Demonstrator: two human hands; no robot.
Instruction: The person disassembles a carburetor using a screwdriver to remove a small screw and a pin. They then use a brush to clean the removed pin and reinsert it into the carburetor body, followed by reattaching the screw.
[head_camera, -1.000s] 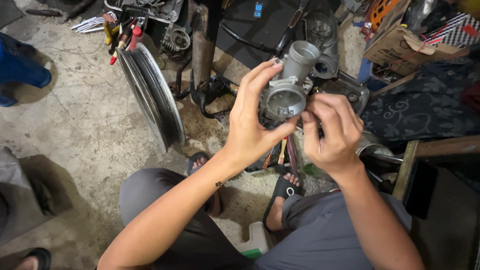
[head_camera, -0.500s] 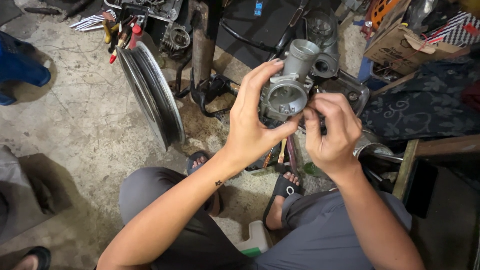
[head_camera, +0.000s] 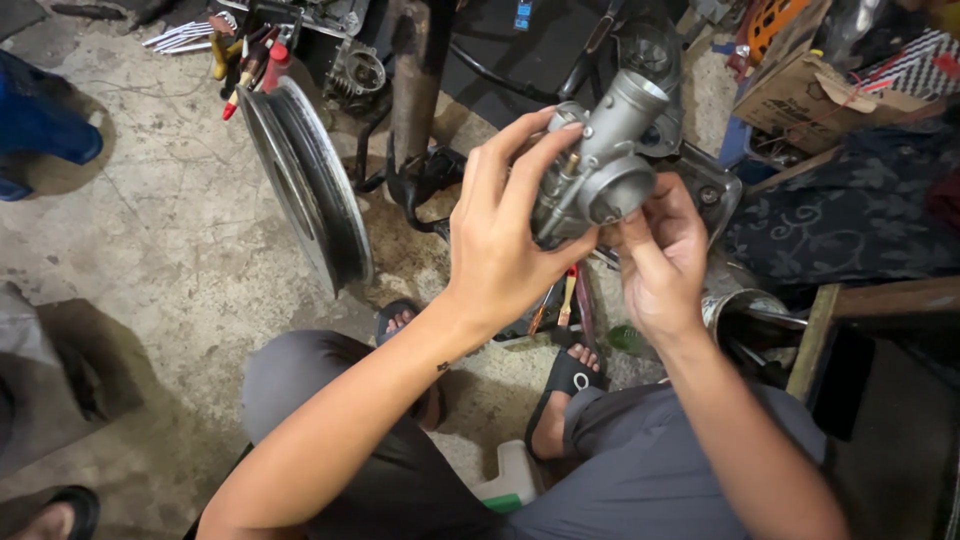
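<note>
Both of our hands are up in front of us around a grey metal carburetor. Our left hand is closed around its near-left side, fingers curled over the top and thumb pressing from below, so it carries the weight. Our right hand comes in from the right, thumb and forefinger pinched against the lower round face of the carburetor; we cannot tell whether a small part sits between them.

We hold the carburetor tilted, its open round mouth pointing up and to the far right, and a small brass piece shows on its left side. It hangs in the air above the floor, over our feet, touching nothing but our hands.

Below it, our feet in black sandals rest on the concrete floor, and a few hand tools with red and yellow handles lie just beyond them. To the left a motorcycle wheel stands upright, with a dark engine frame just right of it. Screwdrivers lie at the far left by the wheel's top. On the far right sits a cardboard box, and nearer on the right a wooden bench.
</note>
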